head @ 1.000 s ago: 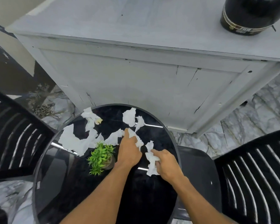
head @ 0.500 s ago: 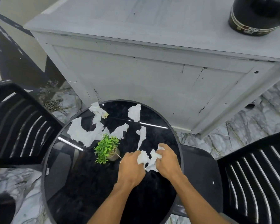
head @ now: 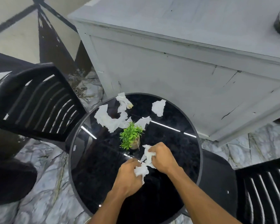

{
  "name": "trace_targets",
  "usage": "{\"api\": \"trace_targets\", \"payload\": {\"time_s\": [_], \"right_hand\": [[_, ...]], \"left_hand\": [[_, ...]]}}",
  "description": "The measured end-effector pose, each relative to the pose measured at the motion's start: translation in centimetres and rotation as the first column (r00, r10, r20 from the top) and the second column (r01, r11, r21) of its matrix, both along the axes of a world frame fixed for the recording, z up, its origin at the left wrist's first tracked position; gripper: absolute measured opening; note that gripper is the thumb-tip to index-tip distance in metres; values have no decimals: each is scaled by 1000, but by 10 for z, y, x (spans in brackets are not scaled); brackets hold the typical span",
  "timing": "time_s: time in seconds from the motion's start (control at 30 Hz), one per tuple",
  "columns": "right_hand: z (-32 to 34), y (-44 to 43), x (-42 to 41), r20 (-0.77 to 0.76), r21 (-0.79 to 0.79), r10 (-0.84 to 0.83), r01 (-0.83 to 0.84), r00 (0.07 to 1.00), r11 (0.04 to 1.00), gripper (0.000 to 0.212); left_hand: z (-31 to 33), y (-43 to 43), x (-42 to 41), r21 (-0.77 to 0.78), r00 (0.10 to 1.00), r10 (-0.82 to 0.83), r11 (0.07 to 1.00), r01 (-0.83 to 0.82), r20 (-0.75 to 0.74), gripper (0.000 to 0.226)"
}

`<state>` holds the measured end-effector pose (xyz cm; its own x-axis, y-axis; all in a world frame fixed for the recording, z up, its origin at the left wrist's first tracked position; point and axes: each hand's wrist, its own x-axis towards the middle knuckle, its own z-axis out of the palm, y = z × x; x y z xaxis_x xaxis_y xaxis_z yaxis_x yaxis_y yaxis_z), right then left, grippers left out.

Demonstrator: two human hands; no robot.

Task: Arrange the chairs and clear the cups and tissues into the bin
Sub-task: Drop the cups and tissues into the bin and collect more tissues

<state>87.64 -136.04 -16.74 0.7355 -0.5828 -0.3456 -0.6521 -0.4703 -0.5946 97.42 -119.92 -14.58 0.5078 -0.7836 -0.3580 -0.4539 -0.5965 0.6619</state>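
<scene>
Both hands, left [head: 128,178] and right [head: 162,156], grip crumpled tissue [head: 146,160] above the table [head: 90,159]; other tissues [head: 110,119] lie beyond the plant [head: 131,136].

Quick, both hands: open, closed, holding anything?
Left hand: closed on a tissue wad.
Right hand: closed on a second wad.

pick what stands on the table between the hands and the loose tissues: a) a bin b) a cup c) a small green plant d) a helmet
c: the plant stands mid-table, with the loose tissues beyond it, while the left hand and right hand grip crumpled tissue nearer the camera.
</scene>
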Motion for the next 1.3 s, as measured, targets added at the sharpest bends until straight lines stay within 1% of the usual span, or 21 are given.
{"api": "trace_targets", "payload": {"time_s": [0.07,0.13,0.2,0.23,0.33,0.47,0.57,0.67,0.83,0.97,1.07,1.13,1.3], "right_hand": [[1,6,-1,11,-3,-50,50,999,999,39],[4,11,-2,54,-3,-100,101,994,995,40],[8,16,-4,100,51,-163,159,981,986,46],[11,20,-4,101,69,-178,172,979,983,46],[19,37,2,22,54,-177,176,984,983,48],[34,83,28,2,108,-97,96,995,989,46],[47,121,58,30,101,-9,6,1000,995,43],[63,150,92,70,98,56,-63,996,993,33],[106,216,167,204,90,113,-134,972,987,25],[127,273,230,274,38,240,-260,931,965,32],[134,310,272,294,21,322,-343,900,939,32],[136,333,299,295,27,369,-394,881,919,32],[131,383,372,305,25,460,-490,834,872,32]], "left_hand": [[3,8,4,18,1000,28,999,-28,-5,35],[5,19,10,24,999,50,998,-50,-3,36],[8,34,17,9,996,87,996,-87,0,34],[10,42,22,7,993,117,993,-117,-10,33],[13,65,40,-21,980,200,980,-200,-24,31],[21,96,68,-57,949,316,947,-315,-1,32],[32,131,92,-116,917,398,912,-394,19,35],[45,170,115,-152,886,462,880,-450,48,35],[77,255,163,-247,791,603,785,-567,102,36],[107,315,199,-320,697,702,700,-638,147,35],[118,357,219,-341,621,769,630,-698,150,36],[121,382,233,-344,578,797,599,-723,174,37],[120,436,273,-330,485,860,510,-794,162,38]]}}
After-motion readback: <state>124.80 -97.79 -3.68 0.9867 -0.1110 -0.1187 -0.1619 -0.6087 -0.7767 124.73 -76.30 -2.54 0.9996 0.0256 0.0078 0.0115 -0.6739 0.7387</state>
